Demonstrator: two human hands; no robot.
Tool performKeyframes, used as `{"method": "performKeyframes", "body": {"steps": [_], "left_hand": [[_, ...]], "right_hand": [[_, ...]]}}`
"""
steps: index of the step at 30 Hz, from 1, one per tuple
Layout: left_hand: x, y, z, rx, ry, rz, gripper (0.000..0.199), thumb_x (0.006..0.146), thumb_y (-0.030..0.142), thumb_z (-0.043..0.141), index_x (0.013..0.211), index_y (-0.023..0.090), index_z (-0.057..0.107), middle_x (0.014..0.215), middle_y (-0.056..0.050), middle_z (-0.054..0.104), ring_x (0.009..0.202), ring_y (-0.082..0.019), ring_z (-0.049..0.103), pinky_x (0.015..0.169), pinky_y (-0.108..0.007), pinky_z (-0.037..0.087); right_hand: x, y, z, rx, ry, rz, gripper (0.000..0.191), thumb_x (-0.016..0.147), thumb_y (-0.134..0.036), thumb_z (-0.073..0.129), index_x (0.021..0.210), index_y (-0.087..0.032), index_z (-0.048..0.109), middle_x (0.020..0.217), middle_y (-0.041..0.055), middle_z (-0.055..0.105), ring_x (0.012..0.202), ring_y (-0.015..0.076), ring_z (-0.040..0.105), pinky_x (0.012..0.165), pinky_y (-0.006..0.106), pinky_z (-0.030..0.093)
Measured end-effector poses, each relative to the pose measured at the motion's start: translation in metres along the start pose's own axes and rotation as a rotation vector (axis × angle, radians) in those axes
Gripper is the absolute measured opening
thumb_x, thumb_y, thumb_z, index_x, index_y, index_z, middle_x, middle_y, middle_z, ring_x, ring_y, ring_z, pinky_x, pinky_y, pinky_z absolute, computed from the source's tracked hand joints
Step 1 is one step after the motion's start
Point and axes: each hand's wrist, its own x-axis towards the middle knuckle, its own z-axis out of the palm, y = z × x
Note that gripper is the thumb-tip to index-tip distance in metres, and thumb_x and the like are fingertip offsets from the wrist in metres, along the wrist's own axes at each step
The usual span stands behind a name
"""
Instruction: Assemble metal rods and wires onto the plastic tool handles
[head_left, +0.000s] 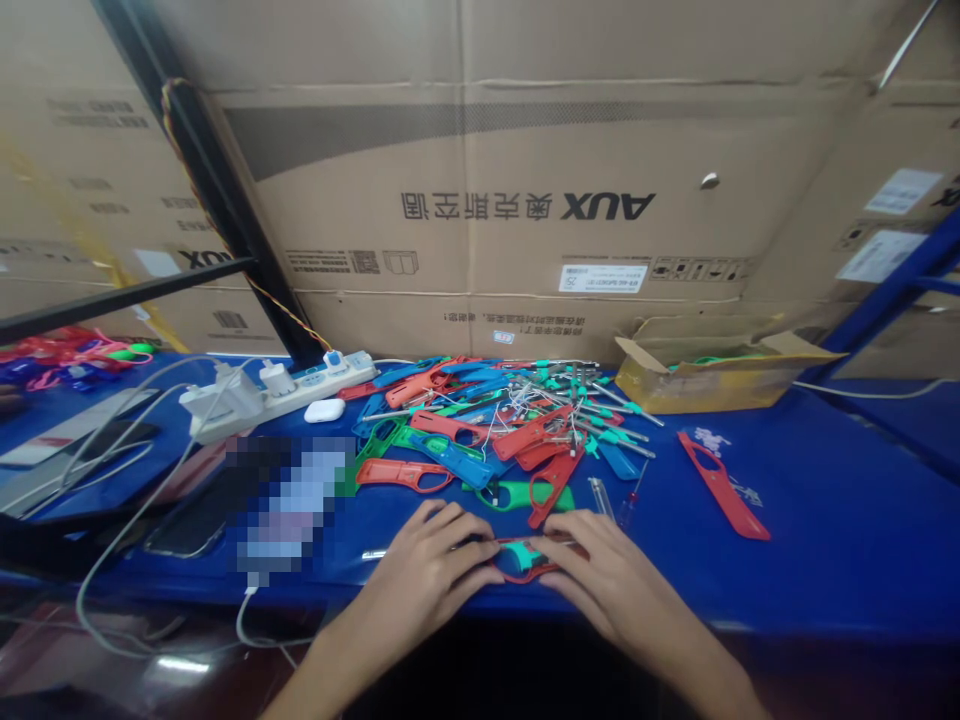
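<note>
Both hands meet over a red lighter casing [517, 574] at the front edge of the blue table. My left hand [442, 555] pinches its left end between thumb and fingers. Closed on the right end is my right hand [592, 560], partly covering the casing. A teal-green part [519, 556] shows inside it between the hands. Just beyond lie a green casing half [529, 495] and a red casing half [556, 486]. A screwdriver [631, 500] and a clear tube-like piece [600, 497] rest past my right hand.
Behind is a heap of coloured casings and metal rods [540, 410]. A cardboard box [697, 385] stands back right, with a red casing [724, 487] before it. At left are a power strip [315, 385], an earbud case [325, 410], phones [217, 500] and loose cables.
</note>
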Motion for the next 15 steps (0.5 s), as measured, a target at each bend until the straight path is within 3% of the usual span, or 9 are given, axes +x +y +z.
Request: {"method": "performKeyframes", "body": {"steps": [15], "left_hand": [[0.0022, -0.0022, 0.0021, 0.01, 0.068, 0.055, 0.025, 0.108, 0.038, 0.051, 0.112, 0.022, 0.07, 0.102, 0.0, 0.075, 0.087, -0.018, 0.064, 0.087, -0.036, 0.041]], "right_hand": [[0.0009, -0.0006, -0.0007, -0.122, 0.054, -0.079, 0.031, 0.106, -0.031, 0.05, 0.134, -0.028, 0.064, 0.121, 0.0095, 0.066, 0.106, 0.0241, 0.062, 0.091, 0.041, 0.055]]}}
